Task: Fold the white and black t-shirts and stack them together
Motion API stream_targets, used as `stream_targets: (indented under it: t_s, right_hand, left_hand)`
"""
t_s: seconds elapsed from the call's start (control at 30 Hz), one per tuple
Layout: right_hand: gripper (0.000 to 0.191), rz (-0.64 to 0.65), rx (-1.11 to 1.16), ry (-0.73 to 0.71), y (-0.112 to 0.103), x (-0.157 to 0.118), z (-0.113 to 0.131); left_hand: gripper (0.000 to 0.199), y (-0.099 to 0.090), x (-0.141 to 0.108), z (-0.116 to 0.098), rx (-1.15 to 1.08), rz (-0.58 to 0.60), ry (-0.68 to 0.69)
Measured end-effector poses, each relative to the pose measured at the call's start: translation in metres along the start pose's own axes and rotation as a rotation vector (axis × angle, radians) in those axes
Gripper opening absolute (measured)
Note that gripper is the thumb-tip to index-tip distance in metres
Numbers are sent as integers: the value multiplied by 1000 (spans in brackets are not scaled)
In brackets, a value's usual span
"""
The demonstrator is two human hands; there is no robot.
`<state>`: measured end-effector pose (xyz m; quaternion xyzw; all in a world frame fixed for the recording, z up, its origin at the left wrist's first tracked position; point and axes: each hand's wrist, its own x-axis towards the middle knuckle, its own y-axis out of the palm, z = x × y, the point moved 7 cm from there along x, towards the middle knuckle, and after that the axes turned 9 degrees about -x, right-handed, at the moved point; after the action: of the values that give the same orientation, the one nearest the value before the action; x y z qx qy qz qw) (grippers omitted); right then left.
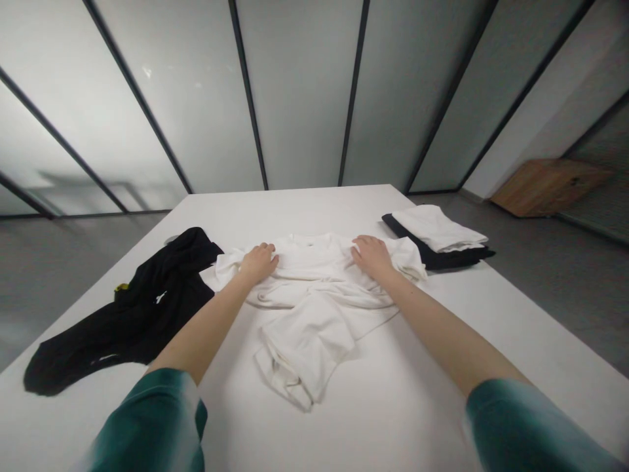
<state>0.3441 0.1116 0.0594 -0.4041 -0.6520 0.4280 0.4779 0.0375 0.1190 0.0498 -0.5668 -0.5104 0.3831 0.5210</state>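
A white T-shirt (314, 252) lies in front of me, its collar at the far side and its lower part bunched and wrinkled towards me. My left hand (259, 263) rests on its left shoulder, fingers laid over the cloth and pointing inward. On the opposite shoulder lies my right hand (372, 255), palm down with the fingers somewhat apart. Both hands look open and touch the shirt; the undersides of the fingers are hidden. One crumpled fold of the shirt reaches nearest to me.
The white table (285, 206) carries everything. A black garment (152, 308) with small white marks lies loosely at the left, a bit of yellow at its edge. Folded white cloth (437, 226) sits on folded black cloth (455, 260) at the right. Frosted panels stand behind.
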Motion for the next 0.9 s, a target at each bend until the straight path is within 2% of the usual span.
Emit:
stream_targets:
  t_s: [0.1, 0.17, 0.23, 0.4, 0.5, 0.6, 0.7, 0.8, 0.83, 0.9]
  right_hand:
    - [43, 65, -39, 135, 8, 13, -36]
    - [45, 152, -47, 166, 17, 23, -53]
    - [44, 199, -13, 158, 23, 35, -59]
    - [39, 268, 150, 117, 36, 63, -46]
    - [39, 339, 171, 96, 44, 74, -33]
    - [32, 432, 162, 133, 46, 83, -31]
    - [27, 362, 199, 279, 33, 98, -42]
    - [34, 196, 310, 421, 18, 113, -52]
    - [40, 142, 369, 422, 15, 117, -52]
    - [59, 47, 493, 331, 12, 125, -47]
  left_hand:
    - [45, -6, 12, 30, 1, -68, -101]
    - [48, -2, 22, 45, 4, -17, -148]
    - [49, 5, 34, 47, 14, 43, -146]
    - [45, 16, 62, 25, 11, 70, -96]
    - [39, 14, 76, 21, 10, 57, -148]
    - [33, 7, 88, 27, -29, 120, -239]
    - [32, -8, 101, 36, -102, 151, -337]
    - [33, -29, 111, 40, -235, 53, -413]
    - [37, -35, 113, 39, -284, -5, -408]
    - [53, -45, 114, 33, -341, -116, -341]
